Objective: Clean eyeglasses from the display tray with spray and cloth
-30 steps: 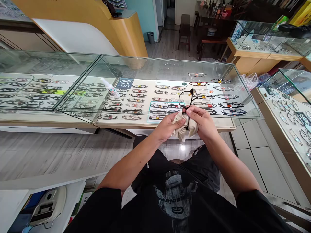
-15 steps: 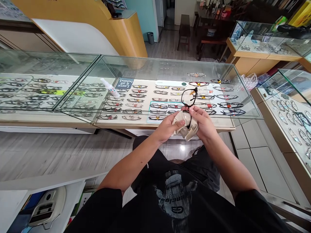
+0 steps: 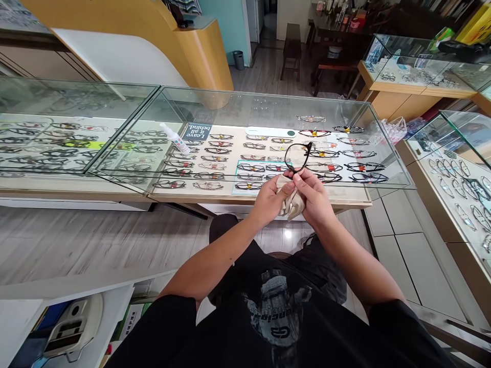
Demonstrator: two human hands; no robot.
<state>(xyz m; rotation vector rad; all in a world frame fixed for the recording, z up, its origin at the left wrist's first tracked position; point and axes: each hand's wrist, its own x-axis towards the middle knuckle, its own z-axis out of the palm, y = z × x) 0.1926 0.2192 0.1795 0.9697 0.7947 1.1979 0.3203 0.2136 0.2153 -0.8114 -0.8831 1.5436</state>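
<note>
Black-framed glasses (image 3: 297, 157) are held up over the front edge of the glass display case, one round lens showing above the fingers. My right hand (image 3: 312, 197) pinches the frame near its middle. My left hand (image 3: 269, 200) is closed on a crumpled beige cloth (image 3: 292, 203), which is bunched between both hands and covers the lower part of the glasses. The fingertips of both hands nearly meet at the frame. A white spray bottle (image 3: 175, 139) stands on the glass top, left of the hands.
Rows of spectacles lie inside the glass display case (image 3: 261, 200). More cases (image 3: 433, 204) stand at the right. A shelf (image 3: 115, 296) with a beige device (image 3: 74, 327) is at the lower left. Farther off are a bench (image 3: 292, 46) and a bin (image 3: 238, 60).
The glasses have turned and dropped slightly, and the temple that hung over the cloth no longer shows. Both hands have drawn closer together, with the cloth bunched more tightly.
</note>
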